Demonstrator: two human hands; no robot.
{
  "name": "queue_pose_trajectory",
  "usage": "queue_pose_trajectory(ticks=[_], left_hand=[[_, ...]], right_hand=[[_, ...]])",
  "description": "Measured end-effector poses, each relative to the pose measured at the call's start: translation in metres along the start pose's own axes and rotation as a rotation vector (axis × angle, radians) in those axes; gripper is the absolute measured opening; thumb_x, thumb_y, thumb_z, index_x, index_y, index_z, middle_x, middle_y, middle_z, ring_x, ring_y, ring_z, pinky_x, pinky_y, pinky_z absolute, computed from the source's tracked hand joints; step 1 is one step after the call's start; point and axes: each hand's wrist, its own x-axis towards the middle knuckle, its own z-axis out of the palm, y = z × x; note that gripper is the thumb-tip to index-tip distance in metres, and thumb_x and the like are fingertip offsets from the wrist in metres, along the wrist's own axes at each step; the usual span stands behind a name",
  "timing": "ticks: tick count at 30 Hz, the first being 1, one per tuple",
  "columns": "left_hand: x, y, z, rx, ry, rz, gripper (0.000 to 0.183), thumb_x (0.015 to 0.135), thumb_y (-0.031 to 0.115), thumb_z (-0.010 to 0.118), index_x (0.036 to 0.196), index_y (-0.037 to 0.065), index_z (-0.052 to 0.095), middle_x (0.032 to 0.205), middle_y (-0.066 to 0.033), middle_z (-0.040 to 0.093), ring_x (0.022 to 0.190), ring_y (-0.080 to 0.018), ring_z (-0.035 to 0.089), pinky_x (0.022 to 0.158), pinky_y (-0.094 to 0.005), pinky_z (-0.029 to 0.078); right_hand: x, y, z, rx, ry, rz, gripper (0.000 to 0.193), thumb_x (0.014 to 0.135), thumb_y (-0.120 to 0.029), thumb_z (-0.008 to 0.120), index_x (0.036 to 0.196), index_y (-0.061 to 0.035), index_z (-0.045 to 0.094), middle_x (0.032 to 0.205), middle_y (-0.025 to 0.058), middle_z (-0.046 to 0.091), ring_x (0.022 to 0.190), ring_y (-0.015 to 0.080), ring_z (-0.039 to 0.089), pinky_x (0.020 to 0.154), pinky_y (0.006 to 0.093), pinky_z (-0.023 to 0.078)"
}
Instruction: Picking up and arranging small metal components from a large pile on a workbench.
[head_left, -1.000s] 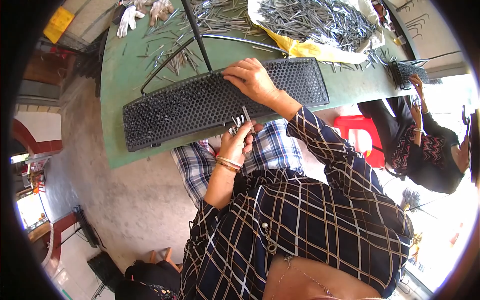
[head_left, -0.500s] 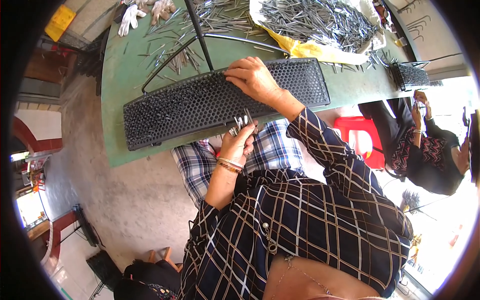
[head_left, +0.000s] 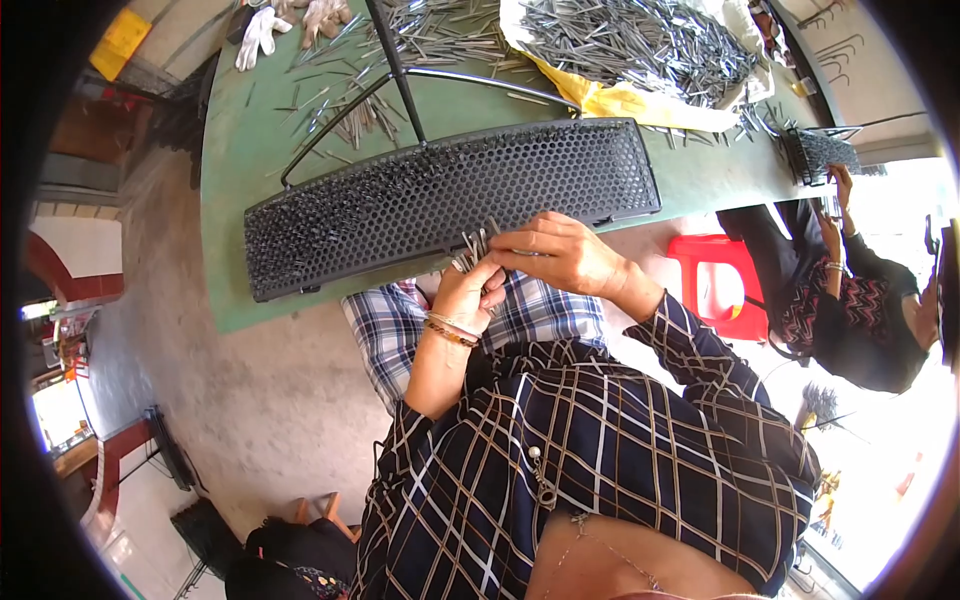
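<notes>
**Loading pins into the perforated rack: keep the bundle tight, feed one at a time**

Green worktable (head_left: 250, 200) carries a long black perforated rack (head_left: 450, 195) lying lengthwise along its near edge. Left part of the rack looks already bristling with inserted pins; the right part shows mostly open holes. Big heap of loose metal pins (head_left: 640, 40) sits on a yellow sheet (head_left: 610, 100) at the far side, well apart from the hands.

Left hand (head_left: 470, 295) is closed around a small bundle of pins (head_left: 475, 245), tips up, just beside the rack's near edge. Right hand (head_left: 560, 250) has fingers pinched at the top of that bundle; can't tell if it has one pin separated yet.

My read on doing it well:
- hold the bundle upright and close to the rack, so the travel stays short
- pick a single pin, not two
- seat it straight in the hole, fill row by row toward the open end
</notes>
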Motion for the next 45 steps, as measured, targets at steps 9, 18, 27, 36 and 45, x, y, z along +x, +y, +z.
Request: queue_pose_trajectory(ticks=[9,18,27,36,45], left_hand=[[-0.013,0.012,0.023,0.036,0.036,0.085,0.016,0.090,0.020,0.059,0.096,0.006,0.060,0.078,0.0016,0.055,0.055,-0.0026,0.040,0.040,-0.0158,0.028],[-0.014,0.010,0.030,0.319,0.178,0.276,0.020,0.085,0.019,0.066,0.095,0.003,0.062,0.071,0.0051,0.053,0.050,-0.0008,0.037,0.039,-0.0163,0.028],[-0.013,0.008,0.034,0.455,0.244,0.321,0.017,0.084,0.015,0.066,0.095,0.002,0.062,0.060,0.0056,0.047,0.044,-0.0014,0.033,0.038,-0.0181,0.025],[-0.008,0.000,0.018,0.126,0.057,-0.017,0.021,0.090,0.015,0.053,0.102,-0.001,0.060,0.081,-0.0042,0.056,0.061,-0.0060,0.047,0.044,-0.0187,0.034],[-0.007,0.000,0.017,0.051,-0.036,-0.088,0.025,0.093,0.017,0.048,0.109,-0.001,0.055,0.097,-0.0134,0.062,0.086,-0.0185,0.063,0.072,-0.0366,0.057]], right_hand=[[0.015,-0.005,-0.008,0.291,0.301,0.595,0.018,0.080,-0.010,0.066,0.096,-0.0013,0.065,0.089,0.0098,0.067,0.077,0.0191,0.064,0.071,0.0278,0.050],[0.015,0.008,0.005,0.959,0.453,0.965,0.022,0.086,-0.016,0.063,0.097,0.0033,0.065,0.086,0.0067,0.068,0.075,0.0088,0.061,0.068,0.0224,0.050],[0.014,0.012,0.002,0.738,0.338,0.920,0.021,0.086,-0.015,0.063,0.099,0.0024,0.064,0.084,0.0060,0.067,0.075,0.0092,0.061,0.067,0.0224,0.050],[0.058,0.058,0.005,0.274,0.403,0.666,0.018,0.083,-0.012,0.064,0.098,-0.0022,0.065,0.086,0.0097,0.067,0.076,0.0166,0.064,0.068,0.0270,0.050],[0.055,0.084,0.027,0.043,0.326,0.413,0.015,0.081,-0.016,0.062,0.090,-0.0036,0.065,0.083,0.0113,0.064,0.077,0.0290,0.061,0.070,0.0368,0.048]])
